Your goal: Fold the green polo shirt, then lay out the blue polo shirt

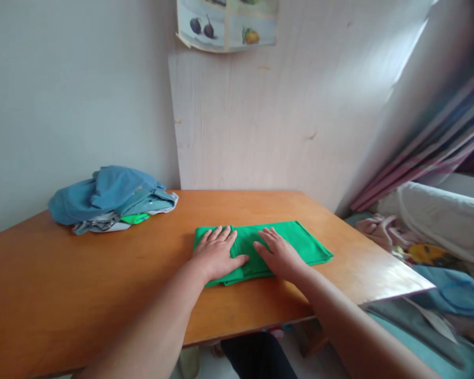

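Note:
A green cloth (300, 242), folded into a long flat rectangle, lies on the wooden table (142, 295) in front of me. Its left part is doubled over into a thicker layer. My left hand (216, 253) rests palm down on that left part, fingers spread and thumb out to the right. On the middle of the cloth lies my right hand (279, 253), also palm down with its fingers stretched out. Neither hand grips the fabric. What kind of garment or cloth it is, I cannot tell.
A heap of crumpled clothes (110, 197), mostly blue, sits at the table's back left. Behind the table stands a wall with a fruit picture (229, 26). To the right, beyond the table edge, are a bed with bedding (450, 221) and a striped curtain (426, 142).

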The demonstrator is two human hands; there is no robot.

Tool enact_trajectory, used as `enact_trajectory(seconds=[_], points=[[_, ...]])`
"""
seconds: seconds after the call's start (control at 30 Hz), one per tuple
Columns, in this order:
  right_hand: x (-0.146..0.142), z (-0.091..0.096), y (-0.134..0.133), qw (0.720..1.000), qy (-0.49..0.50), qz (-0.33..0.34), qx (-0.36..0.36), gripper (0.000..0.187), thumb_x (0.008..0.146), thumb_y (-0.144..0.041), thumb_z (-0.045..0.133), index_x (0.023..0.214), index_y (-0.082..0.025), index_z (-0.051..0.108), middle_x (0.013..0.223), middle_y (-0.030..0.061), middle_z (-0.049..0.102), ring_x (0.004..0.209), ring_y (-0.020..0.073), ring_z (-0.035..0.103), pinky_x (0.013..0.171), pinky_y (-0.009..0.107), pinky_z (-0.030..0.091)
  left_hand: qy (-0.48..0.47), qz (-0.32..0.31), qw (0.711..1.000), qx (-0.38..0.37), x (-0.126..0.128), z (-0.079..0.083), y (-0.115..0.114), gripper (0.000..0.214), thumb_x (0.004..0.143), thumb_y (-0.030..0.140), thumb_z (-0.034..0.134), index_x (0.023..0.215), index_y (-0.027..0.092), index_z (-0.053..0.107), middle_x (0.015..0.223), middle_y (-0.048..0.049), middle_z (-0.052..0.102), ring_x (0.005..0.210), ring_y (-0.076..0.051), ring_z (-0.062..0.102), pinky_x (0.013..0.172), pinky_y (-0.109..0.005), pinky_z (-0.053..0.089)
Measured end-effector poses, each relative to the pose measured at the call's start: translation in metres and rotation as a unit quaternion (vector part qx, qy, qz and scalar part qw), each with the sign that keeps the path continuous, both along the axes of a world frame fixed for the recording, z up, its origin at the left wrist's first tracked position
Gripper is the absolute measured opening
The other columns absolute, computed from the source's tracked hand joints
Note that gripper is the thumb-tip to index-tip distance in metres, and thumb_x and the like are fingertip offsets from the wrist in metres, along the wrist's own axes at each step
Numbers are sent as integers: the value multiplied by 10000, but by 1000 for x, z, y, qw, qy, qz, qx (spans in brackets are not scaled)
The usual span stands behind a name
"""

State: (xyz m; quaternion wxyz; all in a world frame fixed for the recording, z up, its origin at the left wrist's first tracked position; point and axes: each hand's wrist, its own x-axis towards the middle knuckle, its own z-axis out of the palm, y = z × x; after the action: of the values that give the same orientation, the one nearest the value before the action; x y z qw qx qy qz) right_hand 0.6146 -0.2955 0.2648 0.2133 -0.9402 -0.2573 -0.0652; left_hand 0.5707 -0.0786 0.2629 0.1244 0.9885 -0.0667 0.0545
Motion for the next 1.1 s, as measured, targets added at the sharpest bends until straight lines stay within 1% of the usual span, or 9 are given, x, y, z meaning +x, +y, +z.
enact_trajectory(seconds=[0.07, 0.17, 0.47, 0.57, 0.63, 0.8, 0.87, 0.97, 1.1], points=[[1, -2, 2, 997, 25, 7, -67, 645, 997, -566, 362, 1488, -160, 459, 1602, 138, 346, 1516, 298, 198, 1206, 487, 195, -2, 5, 1000, 4, 2, -3, 1, 920, 800, 831, 425, 1543, 292, 375, 1636, -60, 278, 1527, -318, 178, 1224, -497, 93], [6, 1, 0, 994, 61, 20, -91, 699, 1004, -626, 283, 1524, -174, 401, 1623, 137, 298, 1522, 293, 172, 1212, 508, 160, -3, 10, 1000, 11, 5, -4, 3, 946, 773, 848, 445, 1538, 295, 388, 1632, -56, 286, 1525, -325, 185, 1222, -511, 104], [50, -7, -46, 983, 46, -104, -146, 779, 983, -683, 248, 1572, -175, 292, 1654, 116, 222, 1536, 276, 91, 1217, 529, 59, 11, 17, 999, 28, 2, 4, 1, 978, 763, 852, 438, 1546, 270, 382, 1626, -56, 284, 1525, -318, 187, 1225, -514, 133], [61, -12, -70, 977, 37, -152, -147, 722, 996, -651, 260, 1550, -196, 338, 1643, 116, 260, 1526, 288, 145, 1201, 562, 75, 10, 17, 999, 28, 3, 2, 2, 979, 758, 856, 439, 1546, 279, 381, 1628, -50, 281, 1525, -317, 188, 1225, -512, 137], [67, -11, -86, 972, 44, -190, -130, 671, 995, -622, 310, 1496, -191, 431, 1600, 138, 353, 1491, 307, 254, 1178, 565, 159, 10, 15, 999, 31, 4, 0, 3, 990, 756, 862, 428, 1552, 276, 369, 1633, -47, 267, 1527, -315, 184, 1226, -511, 133], [81, 4, -116, 963, 55, -246, -95, 564, 967, -537, 425, 1336, -152, 611, 1348, 176, 626, 1251, 295, 569, 1003, 396, 429, 14, 15, 999, 39, 6, -1, 4, 1014, 754, 867, 402, 1564, 260, 344, 1637, -40, 245, 1529, -317, 172, 1228, -509, 125], [87, 11, -123, 959, 55, -263, -87, 522, 948, -509, 457, 1272, -153, 659, 1280, 167, 670, 1184, 287, 613, 926, 353, 463, 15, 15, 999, 41, 6, -1, 4, 1020, 757, 867, 394, 1569, 253, 333, 1639, -40, 240, 1530, -315, 169, 1229, -509, 119], [95, 16, -129, 956, 77, -270, -83, 436, 881, -520, 558, 987, -148, 759, 1011, 154, 752, 951, 276, 694, 765, 324, 490, 15, 14, 999, 42, 6, -1, 4, 1036, 759, 876, 379, 1573, 237, 321, 1643, -42, 223, 1532, -311, 162, 1230, -515, 112], [101, 16, -131, 953, 99, -278, -72, 434, 726, -561, 738, 774, -130, 737, 749, 111, 733, 689, 218, 679, 605, 284, 467, 10, 11, 999, 38, 7, -5, 6, 1033, 757, 876, 384, 1572, 244, 323, 1642, -36, 232, 1534, -311, 152, 1229, -512, 117]])
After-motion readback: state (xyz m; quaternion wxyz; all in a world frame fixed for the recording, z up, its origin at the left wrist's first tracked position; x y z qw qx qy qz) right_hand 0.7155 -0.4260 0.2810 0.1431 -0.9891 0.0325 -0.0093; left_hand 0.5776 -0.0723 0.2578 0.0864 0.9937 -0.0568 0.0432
